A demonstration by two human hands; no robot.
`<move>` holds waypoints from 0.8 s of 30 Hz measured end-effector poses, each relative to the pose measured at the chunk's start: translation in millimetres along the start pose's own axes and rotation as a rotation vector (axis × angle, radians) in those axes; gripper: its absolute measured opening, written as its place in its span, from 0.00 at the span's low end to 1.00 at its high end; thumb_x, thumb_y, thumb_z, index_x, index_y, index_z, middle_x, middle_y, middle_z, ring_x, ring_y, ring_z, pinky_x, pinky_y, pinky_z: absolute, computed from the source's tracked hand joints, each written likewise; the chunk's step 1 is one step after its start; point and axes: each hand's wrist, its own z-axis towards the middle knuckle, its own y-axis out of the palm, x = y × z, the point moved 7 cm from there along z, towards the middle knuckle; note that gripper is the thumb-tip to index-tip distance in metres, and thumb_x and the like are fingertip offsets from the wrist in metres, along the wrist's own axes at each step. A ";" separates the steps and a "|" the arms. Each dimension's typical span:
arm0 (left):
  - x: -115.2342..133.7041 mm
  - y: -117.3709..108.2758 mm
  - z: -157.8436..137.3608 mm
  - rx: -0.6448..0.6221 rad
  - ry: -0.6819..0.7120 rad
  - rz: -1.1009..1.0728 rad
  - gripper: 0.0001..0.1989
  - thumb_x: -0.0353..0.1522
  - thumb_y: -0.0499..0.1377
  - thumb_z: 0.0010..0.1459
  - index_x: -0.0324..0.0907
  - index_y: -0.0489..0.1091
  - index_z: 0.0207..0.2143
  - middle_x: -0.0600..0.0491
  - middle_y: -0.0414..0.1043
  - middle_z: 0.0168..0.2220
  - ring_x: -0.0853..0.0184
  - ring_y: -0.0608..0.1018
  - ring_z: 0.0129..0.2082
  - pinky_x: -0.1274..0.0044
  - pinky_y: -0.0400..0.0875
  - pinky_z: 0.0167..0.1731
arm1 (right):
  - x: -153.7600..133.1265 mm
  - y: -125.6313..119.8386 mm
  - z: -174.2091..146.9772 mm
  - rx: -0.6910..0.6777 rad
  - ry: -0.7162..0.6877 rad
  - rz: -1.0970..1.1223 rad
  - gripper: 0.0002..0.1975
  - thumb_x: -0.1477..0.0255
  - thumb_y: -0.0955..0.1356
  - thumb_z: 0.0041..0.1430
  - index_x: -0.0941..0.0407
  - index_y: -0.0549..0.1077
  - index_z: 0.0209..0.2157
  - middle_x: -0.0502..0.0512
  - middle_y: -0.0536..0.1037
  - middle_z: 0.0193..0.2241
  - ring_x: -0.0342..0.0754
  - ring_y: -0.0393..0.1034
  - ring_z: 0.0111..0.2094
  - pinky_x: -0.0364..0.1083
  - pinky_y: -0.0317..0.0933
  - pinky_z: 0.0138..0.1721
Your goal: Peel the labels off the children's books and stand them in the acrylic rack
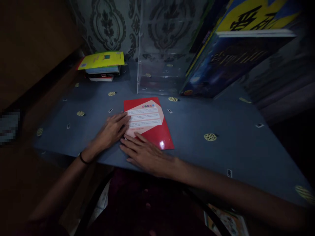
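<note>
A thin red book [157, 139] with a pale printed panel lies flat on the table near its front edge. My left hand [112, 131], with a dark band at the wrist, rests at the book's left edge. Its fingers are stretched out, and their tips touch the cover. Over the book's lower left corner lies my right hand [145, 154], palm down, fingers extended and slightly apart. Neither hand grips the book. That corner of the book is hidden under the fingers.
A clear acrylic rack [157, 78] stands at the back of the table [192, 121]. Right of it, a dark blue book [221, 65] leans with other books. A stack with a yellow book [105, 60] on top sits at the back left.
</note>
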 end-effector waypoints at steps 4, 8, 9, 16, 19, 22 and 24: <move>-0.3 8.4 0.6 -0.006 0.006 0.067 0.20 0.36 0.49 0.71 0.40 0.67 0.60 0.42 0.68 0.63 0.55 0.71 0.62 0.59 0.68 0.59 | -2.9 -4.2 -34.2 0.015 0.036 0.051 0.28 0.62 0.62 0.72 0.62 0.61 0.67 0.62 0.62 0.68 0.52 0.49 0.72 0.58 0.47 0.71; 1.8 7.2 -2.3 0.039 0.023 0.085 0.21 0.37 0.47 0.72 0.40 0.68 0.60 0.41 0.68 0.64 0.55 0.72 0.62 0.59 0.67 0.60 | 14.3 -12.2 -76.5 0.047 0.190 0.036 0.33 0.62 0.65 0.70 0.61 0.56 0.69 0.63 0.57 0.70 0.54 0.47 0.72 0.57 0.52 0.70; 1.8 7.3 -2.7 0.045 0.023 0.087 0.21 0.37 0.47 0.72 0.40 0.68 0.60 0.41 0.68 0.64 0.55 0.72 0.62 0.59 0.67 0.60 | 19.1 -14.2 -86.2 0.061 0.218 0.023 0.33 0.63 0.65 0.70 0.61 0.54 0.70 0.63 0.56 0.70 0.54 0.47 0.72 0.58 0.53 0.70; -0.2 10.0 -2.8 0.044 0.008 0.107 0.21 0.39 0.47 0.72 0.42 0.67 0.61 0.41 0.67 0.64 0.54 0.72 0.62 0.56 0.67 0.60 | 56.9 -28.0 -102.1 0.082 0.271 0.021 0.35 0.55 0.60 0.72 0.56 0.48 0.72 0.63 0.57 0.70 0.55 0.51 0.71 0.64 0.49 0.70; 0.6 10.1 -3.4 0.059 0.006 0.101 0.21 0.38 0.47 0.72 0.42 0.67 0.61 0.42 0.67 0.64 0.55 0.73 0.61 0.57 0.67 0.60 | 89.0 -35.9 -79.9 0.046 0.311 0.038 0.35 0.52 0.59 0.71 0.54 0.52 0.72 0.63 0.57 0.70 0.56 0.50 0.71 0.66 0.47 0.70; 2.1 10.0 -4.4 0.056 0.011 0.100 0.20 0.38 0.47 0.72 0.42 0.67 0.60 0.41 0.67 0.64 0.55 0.73 0.60 0.57 0.68 0.59 | 127.3 -42.7 -47.9 0.035 0.344 0.038 0.33 0.51 0.57 0.72 0.54 0.57 0.70 0.62 0.56 0.70 0.56 0.49 0.72 0.65 0.47 0.70; 1.1 8.8 -3.6 0.041 0.021 0.087 0.21 0.39 0.46 0.72 0.42 0.67 0.60 0.41 0.67 0.64 0.55 0.73 0.60 0.57 0.68 0.59 | 150.8 -43.4 -26.7 0.028 0.382 0.028 0.32 0.53 0.56 0.73 0.56 0.58 0.69 0.63 0.57 0.70 0.56 0.48 0.72 0.65 0.46 0.70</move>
